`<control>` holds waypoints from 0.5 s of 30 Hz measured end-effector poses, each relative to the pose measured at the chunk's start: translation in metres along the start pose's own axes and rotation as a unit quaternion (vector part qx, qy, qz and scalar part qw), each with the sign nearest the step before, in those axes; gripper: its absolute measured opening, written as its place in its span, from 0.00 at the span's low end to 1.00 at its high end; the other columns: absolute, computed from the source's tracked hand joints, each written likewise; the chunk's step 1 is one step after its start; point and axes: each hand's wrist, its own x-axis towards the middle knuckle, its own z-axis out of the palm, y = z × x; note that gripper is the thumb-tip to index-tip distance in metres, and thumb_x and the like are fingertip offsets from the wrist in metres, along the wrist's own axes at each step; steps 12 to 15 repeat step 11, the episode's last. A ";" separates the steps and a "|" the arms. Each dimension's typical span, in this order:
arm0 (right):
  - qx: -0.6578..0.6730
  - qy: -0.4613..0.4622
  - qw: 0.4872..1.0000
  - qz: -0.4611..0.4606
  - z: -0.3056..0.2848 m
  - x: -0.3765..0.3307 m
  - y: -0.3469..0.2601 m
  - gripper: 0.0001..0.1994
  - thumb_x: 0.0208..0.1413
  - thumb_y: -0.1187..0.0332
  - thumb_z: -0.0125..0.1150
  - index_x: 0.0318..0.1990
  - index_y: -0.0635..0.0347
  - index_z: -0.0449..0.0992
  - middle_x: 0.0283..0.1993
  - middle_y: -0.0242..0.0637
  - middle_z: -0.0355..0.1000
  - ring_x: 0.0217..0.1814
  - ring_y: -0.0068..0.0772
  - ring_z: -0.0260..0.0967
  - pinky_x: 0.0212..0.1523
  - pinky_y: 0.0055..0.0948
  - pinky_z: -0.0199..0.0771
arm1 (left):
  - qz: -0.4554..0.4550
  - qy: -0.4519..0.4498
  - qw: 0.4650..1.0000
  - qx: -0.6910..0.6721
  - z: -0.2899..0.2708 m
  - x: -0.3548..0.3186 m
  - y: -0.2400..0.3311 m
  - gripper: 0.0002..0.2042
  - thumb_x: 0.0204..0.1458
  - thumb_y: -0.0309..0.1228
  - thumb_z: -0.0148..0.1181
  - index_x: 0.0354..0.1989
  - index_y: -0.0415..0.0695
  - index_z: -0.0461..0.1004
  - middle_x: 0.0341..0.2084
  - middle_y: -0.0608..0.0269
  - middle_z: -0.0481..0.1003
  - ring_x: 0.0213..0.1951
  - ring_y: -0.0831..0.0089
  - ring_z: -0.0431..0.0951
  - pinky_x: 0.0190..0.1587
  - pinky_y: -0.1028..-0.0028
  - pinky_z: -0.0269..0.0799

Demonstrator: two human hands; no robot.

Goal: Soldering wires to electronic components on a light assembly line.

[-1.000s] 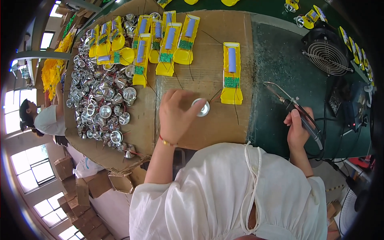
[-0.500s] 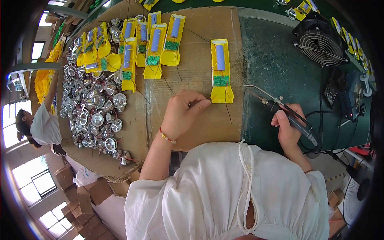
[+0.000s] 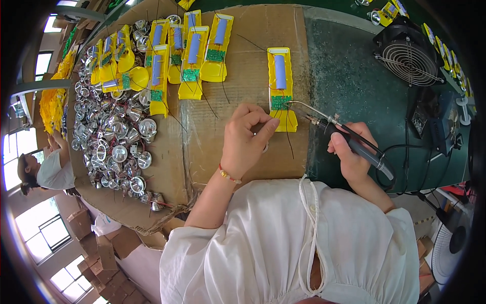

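On the cardboard sheet in front of me lies a yellow plastic housing point(image 3: 287, 122) with a purple cylindrical battery point(image 3: 280, 72), a green circuit board point(image 3: 279, 103) and thin dark wires. My left hand point(image 3: 246, 137) is at its lower left edge, thumb and fingertips closed together; whatever they pinch is hidden. My right hand point(image 3: 355, 156) grips a soldering iron point(image 3: 368, 153) with a thin bent metal tube along it. The tube's tip reaches the right side of the circuit board; whether it touches cannot be told.
Several similar yellow housings point(image 3: 215, 71) lie at the upper left, beside a heap of silvery reflector cups point(image 3: 119, 153). A fan point(image 3: 411, 62) with a wire guard stands at the right on the green bench point(image 3: 344, 66). Cables run near the right hand. Another person point(image 3: 53, 172) is at far left.
My right hand has brought the soldering iron left, so its tube tip is now at the circuit board. My left hand has shifted right, closer against the housing, fingers still closed.
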 end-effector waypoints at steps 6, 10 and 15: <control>0.006 -0.005 1.000 0.012 0.002 0.000 0.000 0.08 0.46 0.74 0.61 0.32 0.67 0.68 0.22 0.36 0.70 0.21 0.19 0.67 0.22 0.18 0.68 | -0.007 -0.005 1.000 0.021 -0.001 0.001 -0.001 0.05 0.44 0.26 0.61 0.25 0.36 0.74 0.28 0.65 0.69 0.28 0.80 0.68 0.29 0.81 0.64; 0.000 -0.012 1.000 0.014 0.001 -0.002 0.004 0.08 0.47 0.74 0.61 0.32 0.67 0.68 0.22 0.36 0.70 0.21 0.19 0.67 0.22 0.18 0.68 | -0.010 -0.004 1.000 0.018 0.000 0.001 -0.002 0.05 0.44 0.26 0.61 0.26 0.36 0.74 0.28 0.66 0.68 0.27 0.80 0.68 0.29 0.81 0.64; -0.015 -0.011 1.000 0.006 -0.001 -0.002 0.007 0.09 0.47 0.73 0.61 0.32 0.67 0.68 0.22 0.36 0.70 0.21 0.20 0.67 0.23 0.18 0.68 | -0.011 -0.004 1.000 0.018 0.000 0.001 -0.003 0.05 0.44 0.26 0.61 0.26 0.36 0.74 0.28 0.66 0.68 0.27 0.80 0.68 0.29 0.81 0.64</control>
